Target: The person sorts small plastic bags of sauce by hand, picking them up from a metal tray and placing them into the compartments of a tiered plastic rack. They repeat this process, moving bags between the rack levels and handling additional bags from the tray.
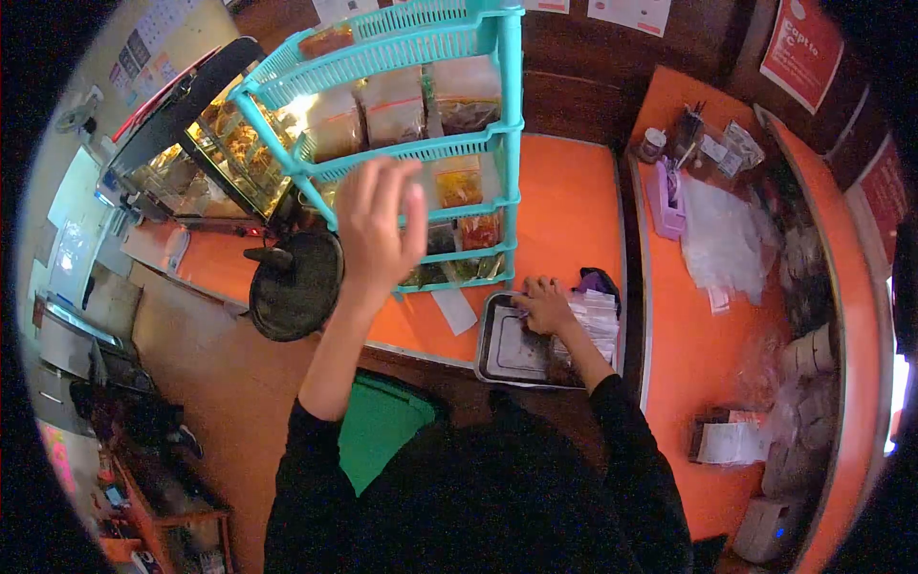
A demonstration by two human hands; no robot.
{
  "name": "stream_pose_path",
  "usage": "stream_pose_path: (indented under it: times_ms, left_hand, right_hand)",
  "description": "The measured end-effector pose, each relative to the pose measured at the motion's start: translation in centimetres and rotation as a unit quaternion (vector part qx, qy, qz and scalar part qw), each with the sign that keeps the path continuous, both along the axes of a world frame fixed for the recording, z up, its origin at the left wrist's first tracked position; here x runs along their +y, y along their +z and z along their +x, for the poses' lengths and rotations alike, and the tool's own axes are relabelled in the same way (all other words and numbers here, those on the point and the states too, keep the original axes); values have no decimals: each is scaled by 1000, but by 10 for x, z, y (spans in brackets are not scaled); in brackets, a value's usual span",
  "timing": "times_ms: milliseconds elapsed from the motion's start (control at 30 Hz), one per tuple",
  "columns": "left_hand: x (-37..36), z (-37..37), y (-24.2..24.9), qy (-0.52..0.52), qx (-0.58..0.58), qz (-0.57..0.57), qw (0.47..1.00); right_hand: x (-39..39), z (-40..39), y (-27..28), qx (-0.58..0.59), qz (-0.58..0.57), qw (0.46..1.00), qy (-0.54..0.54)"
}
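My left hand (378, 225) is raised in front of the turquoise tiered rack (513, 143), its fingers apart and nothing in them. Bags with dark, yellow and red contents, such as a yellow one (459, 187), stand on the rack's tiers. Lower down on the right, my right hand (545, 306) reaches over the metal tray (483, 349), fingers bent downward at its upper part; a small purple bit shows by the fingertips, and what they hold is too small to tell. Clear packets (598, 320) lie beside this hand at the tray's right side.
A dark stone mortar with pestle (296, 287) stands left of the rack, near a lit glass case (239, 158). Below is a green bin (382, 430). The right orange counter (669, 383) bears a pink holder (666, 201), plastic bags (722, 234) and a paper stack (732, 442).
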State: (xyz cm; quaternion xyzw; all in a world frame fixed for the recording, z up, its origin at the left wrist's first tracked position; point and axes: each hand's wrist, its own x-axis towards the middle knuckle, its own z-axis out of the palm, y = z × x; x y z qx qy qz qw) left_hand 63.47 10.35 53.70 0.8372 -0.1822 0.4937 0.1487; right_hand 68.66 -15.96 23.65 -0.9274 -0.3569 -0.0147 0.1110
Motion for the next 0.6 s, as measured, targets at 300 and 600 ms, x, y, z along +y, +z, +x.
stream_pose_path:
  times_ms: [300, 600]
  left_hand:
    - [-36, -23, -210, -232, 502, -174, 815]
    - [-65, 2, -239, -439, 444, -282, 729]
  right_hand:
    - [-22, 5, 23, 81, -44, 996, -10]
    - [-2, -24, 133, 143, 371, 917, 29]
